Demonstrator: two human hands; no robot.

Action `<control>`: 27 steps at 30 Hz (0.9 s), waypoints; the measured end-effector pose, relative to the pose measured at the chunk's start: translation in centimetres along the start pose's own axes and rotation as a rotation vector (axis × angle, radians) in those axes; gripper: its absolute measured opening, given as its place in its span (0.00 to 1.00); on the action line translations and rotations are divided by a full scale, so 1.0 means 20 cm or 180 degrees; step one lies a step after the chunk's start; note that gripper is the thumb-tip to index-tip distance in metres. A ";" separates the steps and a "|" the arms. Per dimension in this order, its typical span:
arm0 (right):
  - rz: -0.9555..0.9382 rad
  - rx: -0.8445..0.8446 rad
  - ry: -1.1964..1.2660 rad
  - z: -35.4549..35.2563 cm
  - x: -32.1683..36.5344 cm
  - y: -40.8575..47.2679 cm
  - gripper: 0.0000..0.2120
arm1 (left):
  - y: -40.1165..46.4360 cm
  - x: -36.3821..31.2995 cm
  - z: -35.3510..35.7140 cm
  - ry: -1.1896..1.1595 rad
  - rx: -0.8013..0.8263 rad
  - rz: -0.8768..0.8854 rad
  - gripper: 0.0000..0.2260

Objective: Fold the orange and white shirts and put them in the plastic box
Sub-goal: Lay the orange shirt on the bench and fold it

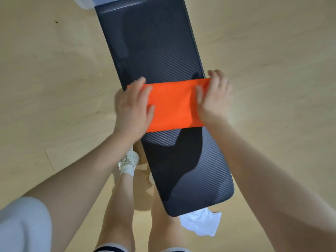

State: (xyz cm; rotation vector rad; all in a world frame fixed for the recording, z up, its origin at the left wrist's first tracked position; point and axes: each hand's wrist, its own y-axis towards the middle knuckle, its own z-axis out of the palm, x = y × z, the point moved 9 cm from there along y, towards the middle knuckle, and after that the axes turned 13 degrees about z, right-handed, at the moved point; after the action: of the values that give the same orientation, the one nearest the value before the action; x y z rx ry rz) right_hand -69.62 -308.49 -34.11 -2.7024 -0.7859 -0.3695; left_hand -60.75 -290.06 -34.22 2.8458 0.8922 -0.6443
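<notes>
The orange shirt (174,105), folded into a flat rectangle, lies across the middle of a long black padded bench (151,44). My left hand (133,109) holds its left end, fingers curled over the edge. My right hand (213,99) holds its right end, thumb on top and fingers around the far corner. The white shirt (200,222) lies crumpled on the floor under the bench's near end. A corner of the clear plastic box (85,2) shows at the top left, beyond the bench's far end.
The bench runs from the top of the view down to the lower right over a pale wooden floor (54,88). My legs and a white shoe (128,160) stand to the left of the bench's near half.
</notes>
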 end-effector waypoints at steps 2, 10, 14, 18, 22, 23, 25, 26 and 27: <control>-0.1141 0.0096 -0.0245 0.05 0.18 -0.22 0.26 | -0.05 -0.10 0.10 0.0160 0.0504 0.0406 0.24; -0.0863 0.1061 -0.1010 0.28 0.00 -0.37 0.32 | -0.15 -0.07 0.17 0.0123 0.0832 -0.0026 0.31; -0.0084 0.1256 -0.0547 0.20 -0.11 -0.35 0.32 | -0.15 -0.03 0.09 -0.0468 0.0332 -0.0647 0.24; 0.1117 0.1041 0.0846 0.10 -0.19 -0.28 0.25 | -0.27 0.13 0.08 -0.1700 -0.0307 -0.2529 0.23; 0.2292 0.0973 0.1259 0.12 -0.27 -0.23 0.23 | -0.32 0.22 0.10 -0.2056 -0.0276 -0.3239 0.16; 0.2586 0.0974 0.1371 0.14 -0.29 -0.24 0.22 | -0.33 0.24 0.11 -0.2196 -0.0203 -0.3352 0.16; 0.2923 0.0977 0.1463 0.18 -0.31 -0.26 0.14 | -0.33 0.25 0.16 -0.2562 0.0025 -0.3434 0.12; 0.2968 0.0993 0.1450 0.19 -0.31 -0.26 0.08 | -0.32 0.24 0.18 -0.2825 0.0119 -0.3438 0.09; 0.3025 0.1016 0.1469 0.19 -0.30 -0.27 0.04 | -0.31 0.22 0.19 -0.3112 0.0192 -0.3419 0.07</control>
State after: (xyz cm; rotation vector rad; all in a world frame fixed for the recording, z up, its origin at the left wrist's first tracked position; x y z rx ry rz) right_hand -76.98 -305.62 -38.47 -2.2218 0.5219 -0.5245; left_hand -62.31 -283.47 -39.22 1.4133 1.9971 -1.8572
